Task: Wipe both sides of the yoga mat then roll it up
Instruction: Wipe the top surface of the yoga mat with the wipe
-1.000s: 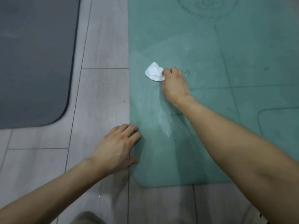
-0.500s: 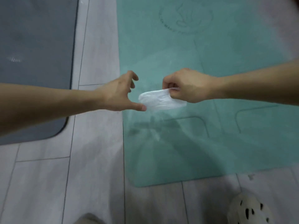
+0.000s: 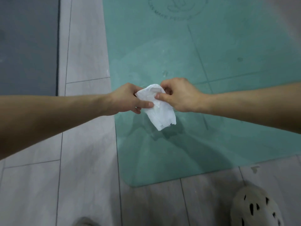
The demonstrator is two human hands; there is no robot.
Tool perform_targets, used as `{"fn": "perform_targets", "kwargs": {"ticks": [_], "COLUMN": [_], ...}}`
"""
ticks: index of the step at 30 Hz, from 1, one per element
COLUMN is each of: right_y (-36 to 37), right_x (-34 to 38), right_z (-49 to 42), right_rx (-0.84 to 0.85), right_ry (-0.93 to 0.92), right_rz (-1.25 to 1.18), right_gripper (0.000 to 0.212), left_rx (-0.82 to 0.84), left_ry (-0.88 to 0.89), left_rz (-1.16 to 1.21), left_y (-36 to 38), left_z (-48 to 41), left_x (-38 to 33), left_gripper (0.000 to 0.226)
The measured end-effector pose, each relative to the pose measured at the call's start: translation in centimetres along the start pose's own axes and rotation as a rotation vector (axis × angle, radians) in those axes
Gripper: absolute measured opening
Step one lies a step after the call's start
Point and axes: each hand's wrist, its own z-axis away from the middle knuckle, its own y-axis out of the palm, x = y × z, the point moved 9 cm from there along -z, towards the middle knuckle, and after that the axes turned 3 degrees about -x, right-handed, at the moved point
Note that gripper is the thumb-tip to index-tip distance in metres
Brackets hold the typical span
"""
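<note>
status: wipe held above the mat, first side in progress

your left hand (image 3: 130,99) and right hand (image 3: 180,95) meet above the near end of the mat (image 3: 211,62). both pinch the white wipe (image 3: 160,111) at its upper edge: the thumb and fingers of each hand are closed on the fabric. the rest of the wipe hangs free below the hands and does not touch the mat.

the mat lies flat on the tiled floor (image 3: 84,160), printed side up, with its rounded near corner visible. faint smears show on the surface around and beyond your hands, which suggests this side is partly wiped. how much of the far end is covered cannot be told.

remaining steps, as judged from this layout:
- finish the upper side.
- turn the mat over and wipe the underside.
- roll it up. no part is rolled yet.

a grey mat (image 3: 27,46) lies to the left, apart from the green one. a shoe (image 3: 255,207) stands near the mat's near edge.
</note>
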Motion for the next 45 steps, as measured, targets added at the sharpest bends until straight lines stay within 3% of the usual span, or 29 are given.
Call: {"fn": "perform_targets", "kwargs": {"ticks": [6,9,11,17,23,25,27,29,31,33,36,37,39,42,45], "right_y": [0.0,1.5,2.5,4.2,3.0,2.7,2.8,2.6,2.3,3.5,5.1,4.1,0.8,-0.8,6.8], "right_x": [-3.4,-3.4,-2.4,-2.6,-0.4,0.2,0.8,1.1,0.8,-0.1,-0.7,-0.6,0.1,0.2,-2.8], "right_z": [0.5,0.6,0.6,0.7,1.2,1.1,1.2,1.1,0.6,-0.1,-1.5,-2.4,-3.7,-4.0,-1.9], "right_rx": [-0.059,-0.016,0.045,0.074,0.032,0.017,0.047,0.041,-0.030,0.037,0.166,0.106,-0.072,-0.217,0.034], "right_ry": [0.130,0.177,0.190,0.349,0.203,0.142,0.139,0.108,0.079,0.167,0.186,0.114,-0.024,-0.194,-0.218], "right_rz": [-0.145,-0.374,-0.554,-0.675,-0.827,-0.788,-0.831,-0.822,-0.580,-0.412,-0.118,0.049,0.290,0.374,0.474], "right_gripper": [0.020,0.008,0.017,0.016,0.040,0.049,0.040,0.034,0.029,0.037,0.012,0.007,0.018,0.042,0.062], "left_rx": [-0.041,-0.056,-0.062,0.033,-0.083,-0.090,-0.057,0.035,0.096,0.068,-0.078,-0.110,-0.141,-0.130,-0.051], "left_ry": [-0.067,-0.074,-0.090,-0.113,-0.132,-0.140,-0.141,-0.127,-0.068,-0.003,0.114,0.146,0.194,0.174,0.144], "left_rz": [0.145,0.306,0.408,0.338,0.514,0.556,0.626,0.645,0.561,0.395,-0.004,-0.146,-0.478,-0.825,-1.059], "left_y": [-1.3,-0.8,-0.2,0.7,-1.2,-2.1,-2.5,-2.3,-2.0,-1.9,-2.4,-2.5,-2.8,-2.9,-2.4], "left_z": [0.0,-0.2,-0.2,0.7,0.6,0.4,0.1,0.2,0.2,-0.1,-0.7,-1.0,-1.5,-2.2,-3.0], "left_x": [1.6,1.4,1.0,1.5,3.5,3.5,3.0,2.2,1.5,1.2,0.5,0.6,0.9,2.2,3.5], "left_gripper": [0.025,0.026,0.027,0.039,0.023,0.034,0.033,0.016,0.016,0.029,0.037,0.039,0.049,0.098,0.142]}}
